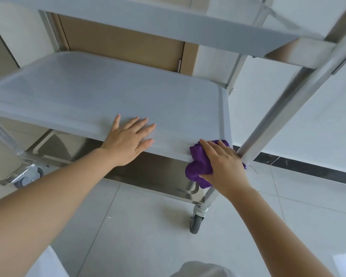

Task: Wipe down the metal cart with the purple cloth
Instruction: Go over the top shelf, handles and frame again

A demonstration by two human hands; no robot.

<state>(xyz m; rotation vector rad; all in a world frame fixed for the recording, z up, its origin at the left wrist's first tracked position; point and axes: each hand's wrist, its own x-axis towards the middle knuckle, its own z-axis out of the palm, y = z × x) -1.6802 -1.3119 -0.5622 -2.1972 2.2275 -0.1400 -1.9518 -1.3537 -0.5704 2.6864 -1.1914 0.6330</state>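
The metal cart [84, 90] fills the view, with a top shelf, a middle shelf and a shiny bottom shelf on castors. My left hand [129, 139] lies flat with fingers spread on the near edge of the middle shelf. My right hand [224, 162] presses the bunched purple cloth [198, 166] against the middle shelf's near right corner, next to the slanted steel upright [288, 100]. Part of the cloth hangs below the shelf edge, and my right hand hides the rest of it.
A brown door [124, 45] stands behind the cart, between white walls. A dark skirting strip [308, 168] runs along the right wall. Pale floor tiles lie below. Castors show at the front right [196, 220] and the left [28, 176].
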